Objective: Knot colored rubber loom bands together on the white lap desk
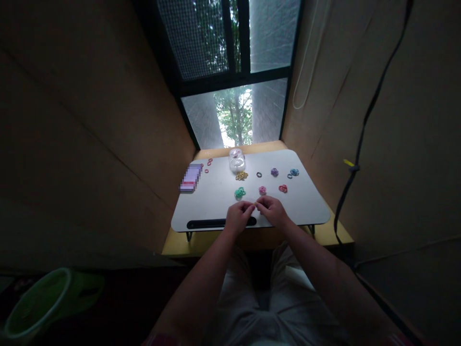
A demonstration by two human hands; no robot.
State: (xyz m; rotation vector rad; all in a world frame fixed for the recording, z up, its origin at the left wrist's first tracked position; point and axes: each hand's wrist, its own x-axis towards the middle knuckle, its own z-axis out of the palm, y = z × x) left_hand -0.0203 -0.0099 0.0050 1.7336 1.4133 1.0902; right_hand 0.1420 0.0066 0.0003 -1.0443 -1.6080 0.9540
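My left hand (239, 216) and right hand (272, 209) have both got fingertips pinched on a tiny yellow bit (255, 203), near side and a bit right of the green pile (239, 192). Past that pile there's the gold pile (241, 176), then the jar (236, 161); phone (191, 178)'s well off left.

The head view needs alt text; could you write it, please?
The left hand and right hand pinch a tiny yellow item above a white lap desk holding small coloured rings, mostly in piles, a clear container and a pixelated phone, before a window.
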